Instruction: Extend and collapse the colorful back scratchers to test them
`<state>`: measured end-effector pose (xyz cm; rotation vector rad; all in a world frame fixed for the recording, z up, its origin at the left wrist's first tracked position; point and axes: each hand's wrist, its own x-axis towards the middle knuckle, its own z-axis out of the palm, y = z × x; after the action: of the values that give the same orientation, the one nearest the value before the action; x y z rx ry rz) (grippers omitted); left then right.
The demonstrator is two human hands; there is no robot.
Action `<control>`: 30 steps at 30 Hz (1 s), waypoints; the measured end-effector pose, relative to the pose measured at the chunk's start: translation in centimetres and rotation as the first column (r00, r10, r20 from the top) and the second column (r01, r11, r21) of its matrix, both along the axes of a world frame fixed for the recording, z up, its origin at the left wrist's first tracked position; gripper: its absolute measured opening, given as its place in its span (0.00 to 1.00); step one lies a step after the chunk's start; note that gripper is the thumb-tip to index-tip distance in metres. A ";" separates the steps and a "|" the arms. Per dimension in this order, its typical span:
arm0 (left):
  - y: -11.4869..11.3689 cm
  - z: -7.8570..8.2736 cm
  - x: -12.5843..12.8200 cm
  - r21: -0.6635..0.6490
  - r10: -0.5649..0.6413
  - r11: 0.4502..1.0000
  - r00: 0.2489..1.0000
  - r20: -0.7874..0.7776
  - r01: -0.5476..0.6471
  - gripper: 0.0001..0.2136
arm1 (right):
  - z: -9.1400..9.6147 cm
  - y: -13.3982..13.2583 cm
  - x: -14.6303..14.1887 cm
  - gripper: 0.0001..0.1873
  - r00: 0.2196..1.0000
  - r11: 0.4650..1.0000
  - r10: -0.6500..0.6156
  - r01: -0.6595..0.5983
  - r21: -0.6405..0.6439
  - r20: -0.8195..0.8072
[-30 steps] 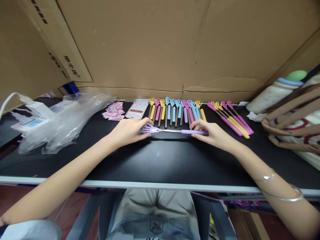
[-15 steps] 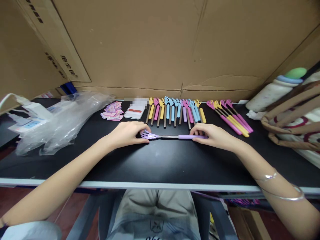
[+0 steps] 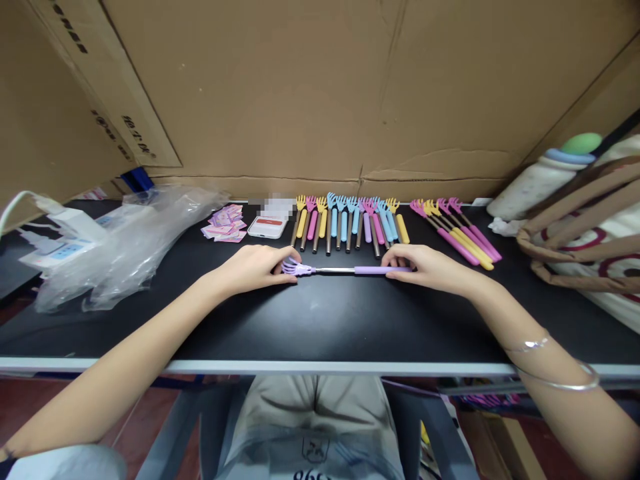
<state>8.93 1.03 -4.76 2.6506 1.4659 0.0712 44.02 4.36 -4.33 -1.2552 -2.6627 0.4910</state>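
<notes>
A light purple back scratcher (image 3: 336, 270) lies crosswise near the middle of the black table, with a claw head, a metal rod and a purple handle. My left hand (image 3: 260, 268) is closed around its claw end, thumb on the near side. Its handle end sits in the grip of my right hand (image 3: 417, 267), thumb and fingers on either side. Just behind it stretches a row of back scratchers (image 3: 345, 223) in yellow, pink, blue and purple, some with dark metal rods pointing toward me. Further right, several pink and yellow back scratchers (image 3: 463, 237) lie slanted together.
Small printed cards (image 3: 224, 223) and a white phone (image 3: 267, 227) lie left of the row. Clear plastic bags (image 3: 135, 233) partly cover a power strip (image 3: 63, 247) at far left. A bottle (image 3: 537, 183) and a fabric bag (image 3: 590, 247) stand at right. Cardboard (image 3: 280, 93) walls the back.
Both hands keep hold of the purple back scratcher in nearly the same place. The view has shifted slightly; nothing has been taken up or let go.
</notes>
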 end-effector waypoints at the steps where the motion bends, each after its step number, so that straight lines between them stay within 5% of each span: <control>1: -0.1 0.1 0.0 -0.003 -0.002 1.000 1.000 0.001 0.002 0.19 | 0.0 0.0 0.0 0.15 1.000 1.000 0.004 -0.004 0.002 -0.002; 30: -0.1 0.3 -0.3 0.023 0.011 1.000 1.000 -0.015 -0.011 0.18 | -0.2 0.1 0.5 0.13 1.000 0.999 0.011 -0.012 0.049 0.028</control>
<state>8.67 0.96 -4.44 2.6673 1.4931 0.0693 44.55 4.48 -4.56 -1.2427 -2.6889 0.4101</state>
